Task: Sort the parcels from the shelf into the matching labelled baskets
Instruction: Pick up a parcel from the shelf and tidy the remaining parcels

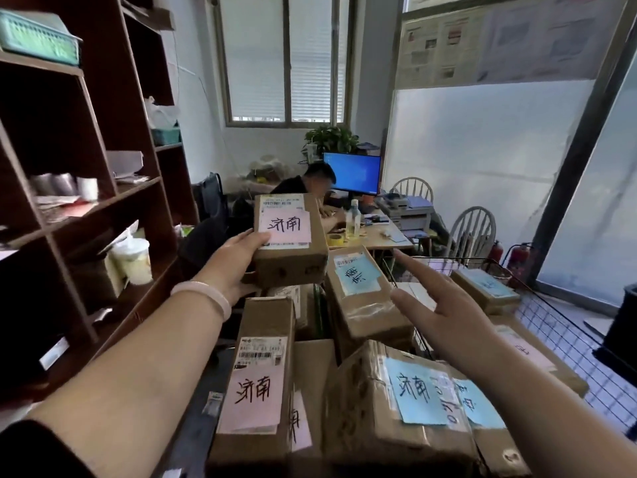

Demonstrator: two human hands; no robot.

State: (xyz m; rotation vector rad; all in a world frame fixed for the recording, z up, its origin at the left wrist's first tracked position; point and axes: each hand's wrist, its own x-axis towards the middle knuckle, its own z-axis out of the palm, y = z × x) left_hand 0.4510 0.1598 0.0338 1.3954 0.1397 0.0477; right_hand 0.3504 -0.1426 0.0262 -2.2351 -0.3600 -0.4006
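Head view is looking down over a heap of brown cardboard parcels. Nearest, a tall parcel (256, 381) is standing on end, carrying a printed barcode slip and a pink paper label with black handwritten characters. Just right of it, a wrinkled carton (389, 401) bound in tape is wearing two blue paper labels, and its near edge is running out of the frame. Behind these, a tilted carton (362, 298) with glossy clear tape and a blue label is leaning on the heap.

The right hand (458, 312) is hovering above the heap with fingers straight and spread, holding nothing. At the right, a black wire-mesh basket (551, 326) is holding more cartons: a blue-labelled box (484, 288) at its far end and a pink-labelled box (531, 353), which the right forearm is partly hiding. Their writing is too blurred to read.

The left hand (238, 267), with a pale smooth bracelet (206, 298) at the wrist, is gripping the held parcel (289, 239) by its left end, thumb on top and fingers curling beneath. This rectangular carton is hanging in the air above the heap, its pink label facing the camera.

To the left, a dark wooden shelf (136, 98) is carrying cups, papers and a green plastic basket (38, 39), all blurred. Far off, a person (300, 188) is sitting at a table (382, 238) bearing a blue-lit monitor (351, 174) and a roll of tape (334, 240).
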